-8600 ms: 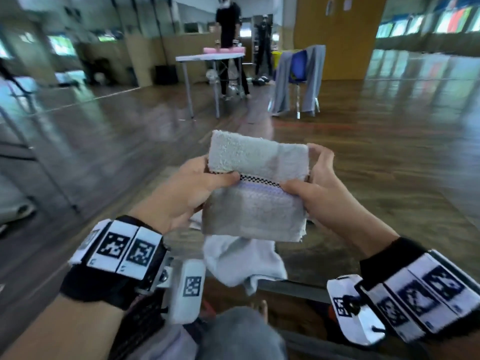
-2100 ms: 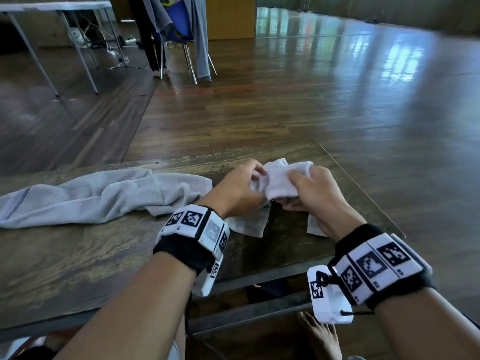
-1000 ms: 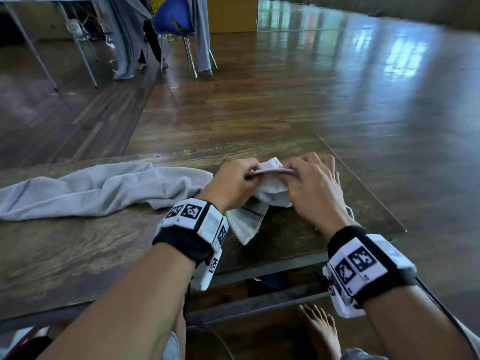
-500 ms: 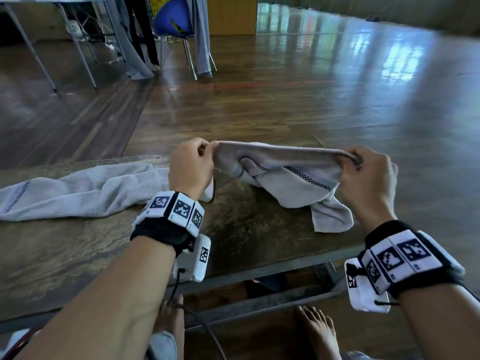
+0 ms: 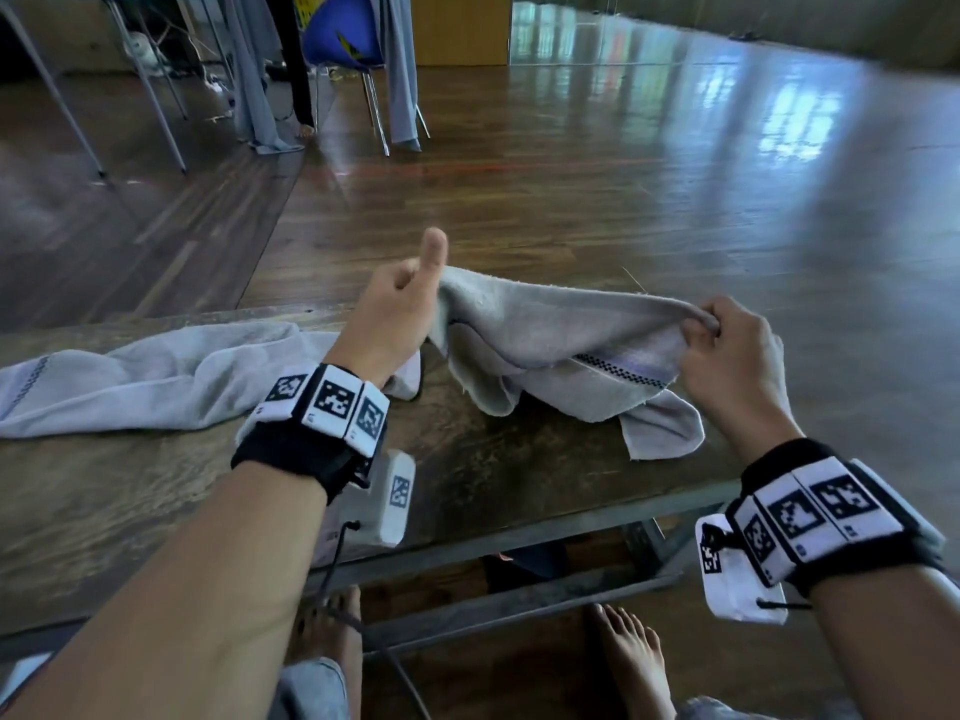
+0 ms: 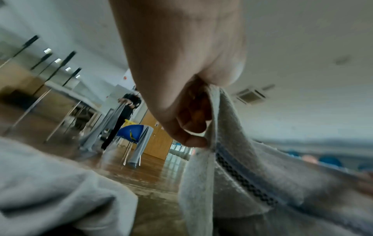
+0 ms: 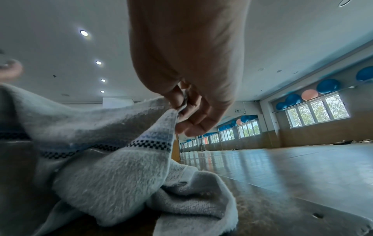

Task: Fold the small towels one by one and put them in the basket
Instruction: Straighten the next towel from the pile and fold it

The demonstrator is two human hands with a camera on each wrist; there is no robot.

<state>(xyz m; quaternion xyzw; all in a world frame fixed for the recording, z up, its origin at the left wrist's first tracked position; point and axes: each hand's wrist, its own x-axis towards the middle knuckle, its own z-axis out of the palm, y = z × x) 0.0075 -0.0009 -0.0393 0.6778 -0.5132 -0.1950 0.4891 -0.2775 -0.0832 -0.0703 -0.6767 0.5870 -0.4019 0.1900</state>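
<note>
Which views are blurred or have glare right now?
Head: sharp on the held towel; window glare streaks the floor. Left wrist: near cloth and left hand soft, background smeared. Right wrist: crisp at the right hand grip; left edge blurred.

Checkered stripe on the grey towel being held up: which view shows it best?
Right wrist: the black checkered stripe runs sharp across the grey terry towel right below the right hand. The head view shows it small. The left wrist view shows it blurred.
</note>
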